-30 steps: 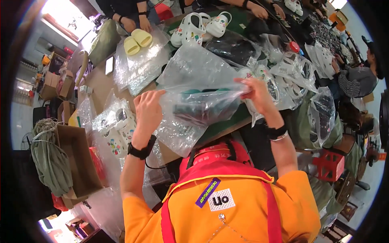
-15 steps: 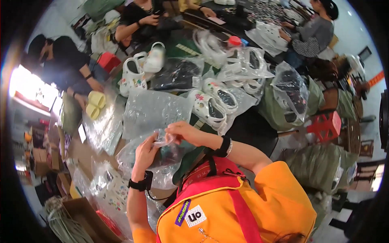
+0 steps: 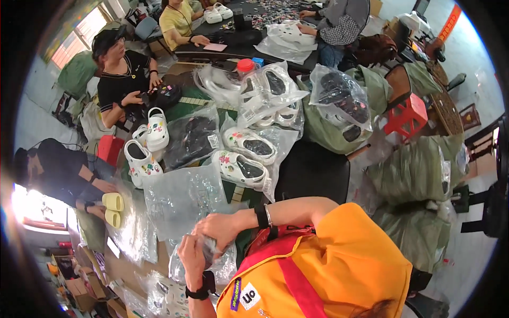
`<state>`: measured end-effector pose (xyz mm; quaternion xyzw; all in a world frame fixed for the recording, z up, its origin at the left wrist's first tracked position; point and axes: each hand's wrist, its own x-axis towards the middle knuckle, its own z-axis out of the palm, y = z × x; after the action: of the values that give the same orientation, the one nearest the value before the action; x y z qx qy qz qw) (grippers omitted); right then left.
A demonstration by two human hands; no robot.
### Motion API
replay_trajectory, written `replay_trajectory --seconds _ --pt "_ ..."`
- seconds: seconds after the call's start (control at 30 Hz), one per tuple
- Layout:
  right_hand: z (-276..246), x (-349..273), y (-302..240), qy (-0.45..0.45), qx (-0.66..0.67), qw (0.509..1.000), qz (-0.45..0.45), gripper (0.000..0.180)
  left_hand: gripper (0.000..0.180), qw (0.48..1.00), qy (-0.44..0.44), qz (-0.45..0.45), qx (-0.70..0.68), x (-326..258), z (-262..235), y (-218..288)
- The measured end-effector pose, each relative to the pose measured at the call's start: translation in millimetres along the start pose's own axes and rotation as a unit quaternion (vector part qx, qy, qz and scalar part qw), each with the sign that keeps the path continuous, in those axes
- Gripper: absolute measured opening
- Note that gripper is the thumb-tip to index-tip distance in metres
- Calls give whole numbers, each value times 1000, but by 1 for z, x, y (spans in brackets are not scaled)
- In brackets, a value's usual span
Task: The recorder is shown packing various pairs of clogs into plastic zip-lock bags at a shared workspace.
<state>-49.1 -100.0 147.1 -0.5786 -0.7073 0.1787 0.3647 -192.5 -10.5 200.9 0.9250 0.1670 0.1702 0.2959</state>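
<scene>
At the far left, a person in black (image 3: pixel 63 169) sits low beside a pair of yellow slides (image 3: pixel 113 208); half a second ago these lay higher in the view, so the camera has swung further round and down. Next to them on the bench (image 3: pixel 233 193) stand white clogs (image 3: pixel 144 153) with coloured charms, now nearer the middle than before.

The left hand (image 3: pixel 193 258), a black watch at its wrist, has its fingers (image 3: pixel 204 254) curled shut on a crumpled clear plastic bag (image 3: pixel 212 265) held close against the orange-shirted chest. A second ago the bag was stretched wide between both hands out over the bench; it is now bunched small and pulled in. What lies inside it cannot be made out.

The right hand (image 3: pixel 220 229) lies over the top of the left, its fingers bent down onto the same bag, the wristband just behind. Earlier this hand was raised well apart at the bag's far corner.

Just beyond the hands an empty clear bag (image 3: pixel 185 199) lies flat on the bench. Further right are bagged white clogs (image 3: pixel 241 169), a dark bagged pair (image 3: pixel 342 100), a red stool (image 3: pixel 405 114) and green sacks (image 3: pixel 419 169) on the floor.
</scene>
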Motion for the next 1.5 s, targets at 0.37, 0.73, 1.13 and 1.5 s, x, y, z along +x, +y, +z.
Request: replay_trajectory --seconds 0.37,0.73,1.13,1.5 --pt "-136 7 12 -27 82 996 -11 16 38 934 108 -219 -261 50 -34 13" --pt "-231 -42 60 47 -315 943 -100 27 76 649 -38 -352 -674 96 166 -28" --pt "-243 -218 231 58 -218 946 233 30 93 795 -88 -325 -505 173 248 45" --pt "-209 -243 263 33 -117 929 350 39 71 912 4 -332 243 27 224 -94"
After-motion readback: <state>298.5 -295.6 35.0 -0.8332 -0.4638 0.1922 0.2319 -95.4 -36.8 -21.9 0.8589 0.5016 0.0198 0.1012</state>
